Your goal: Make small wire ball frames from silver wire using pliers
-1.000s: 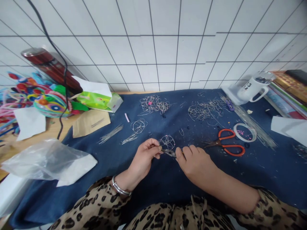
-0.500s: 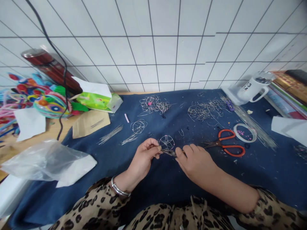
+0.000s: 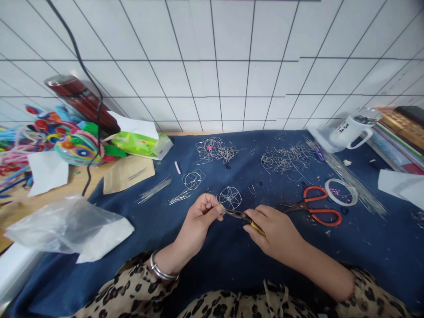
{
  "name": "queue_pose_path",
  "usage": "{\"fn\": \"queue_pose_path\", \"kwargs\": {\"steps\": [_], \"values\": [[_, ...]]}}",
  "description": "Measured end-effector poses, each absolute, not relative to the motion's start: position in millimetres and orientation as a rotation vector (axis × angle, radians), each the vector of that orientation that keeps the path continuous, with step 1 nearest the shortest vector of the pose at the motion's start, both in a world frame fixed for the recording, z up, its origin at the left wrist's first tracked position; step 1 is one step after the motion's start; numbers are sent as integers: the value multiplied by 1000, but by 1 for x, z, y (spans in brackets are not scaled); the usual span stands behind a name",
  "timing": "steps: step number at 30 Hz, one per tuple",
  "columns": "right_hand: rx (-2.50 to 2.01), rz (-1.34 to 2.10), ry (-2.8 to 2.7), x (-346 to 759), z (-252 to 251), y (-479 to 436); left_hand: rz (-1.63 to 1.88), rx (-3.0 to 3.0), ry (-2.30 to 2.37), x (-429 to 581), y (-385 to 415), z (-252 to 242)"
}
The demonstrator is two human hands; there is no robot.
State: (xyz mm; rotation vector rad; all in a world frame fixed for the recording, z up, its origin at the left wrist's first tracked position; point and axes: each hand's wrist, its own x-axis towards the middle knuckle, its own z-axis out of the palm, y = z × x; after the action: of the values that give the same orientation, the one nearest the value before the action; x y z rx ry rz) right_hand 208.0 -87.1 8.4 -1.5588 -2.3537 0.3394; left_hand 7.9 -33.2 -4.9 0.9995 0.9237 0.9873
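Note:
Between thumb and fingers, my left hand (image 3: 202, 217) pinches the lower edge of a round wire ornament (image 3: 231, 198), a hoop with a star-like web and small pink beads. My right hand (image 3: 272, 227) is wrapped round the yellow handles of a pair of pliers (image 3: 239, 214). The pliers' jaws point left and meet the wire beside my left fingertips; the exact spot they grip is too small to make out. Another wire hoop (image 3: 194, 179) lies on the blue cloth (image 3: 212, 274) to the left, next to short cut wires (image 3: 179, 197).
Orange-handled scissors (image 3: 313, 206) and a round dish (image 3: 341, 192) of pink beads lie right. Wire tangles (image 3: 217, 150) and long straight wires (image 3: 357, 181) are farther back. A white mug (image 3: 354, 130) stands back right. At left are a plastic bag (image 3: 66, 225) and a dark cable (image 3: 99, 106).
My right hand's grip on the pliers has loosened and shifted, so the yellow handle now shows. The ornament has turned more toward me. The whole view has tilted slightly.

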Motion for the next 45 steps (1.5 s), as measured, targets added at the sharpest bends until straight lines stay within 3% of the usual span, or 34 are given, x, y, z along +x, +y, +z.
{"fn": "queue_pose_path", "kwargs": {"steps": [10,31,45], "values": [[-1506,412,-2264,211,1,-86,1037,1130,899,7,-34,-12],[-1397,-366,-2426,215,0,-91,1190,1370,869,1,-40,-13],[-1367,-443,-2387,215,3,-93,1200,1412,905,2,-44,-8]]}}
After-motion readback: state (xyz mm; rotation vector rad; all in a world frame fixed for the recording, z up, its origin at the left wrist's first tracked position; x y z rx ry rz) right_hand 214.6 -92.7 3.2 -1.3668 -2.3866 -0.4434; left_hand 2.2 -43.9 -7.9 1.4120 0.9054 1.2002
